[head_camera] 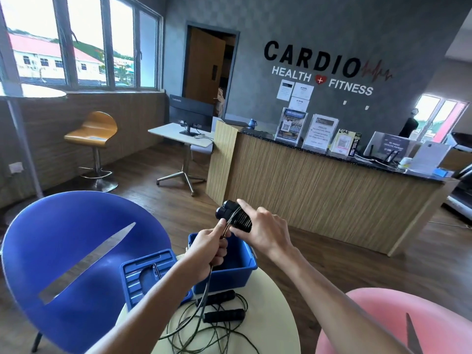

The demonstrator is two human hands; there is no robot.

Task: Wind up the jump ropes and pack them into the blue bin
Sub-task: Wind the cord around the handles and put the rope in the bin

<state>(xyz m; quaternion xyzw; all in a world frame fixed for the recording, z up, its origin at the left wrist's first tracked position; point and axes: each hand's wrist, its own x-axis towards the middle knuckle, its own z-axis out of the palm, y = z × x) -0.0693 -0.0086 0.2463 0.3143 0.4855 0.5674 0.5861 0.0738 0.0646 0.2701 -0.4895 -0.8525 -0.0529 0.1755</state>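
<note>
gripping paired handles: right hand | left hand pinching cord | round cream table, gym lobby

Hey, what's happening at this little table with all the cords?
A person is winding a jump rope. The right hand holds its two black handles together, while the left hand pinches the cord and wraps it around them. A second rope lies loose on the round table, beside the open blue bin.

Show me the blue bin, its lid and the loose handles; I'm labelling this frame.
blue bin [238, 273]: head view, front wall.
lid [143, 273]: head view, ribbed top.
loose handles [224, 315]: head view, nearer handle's middle.
</note>
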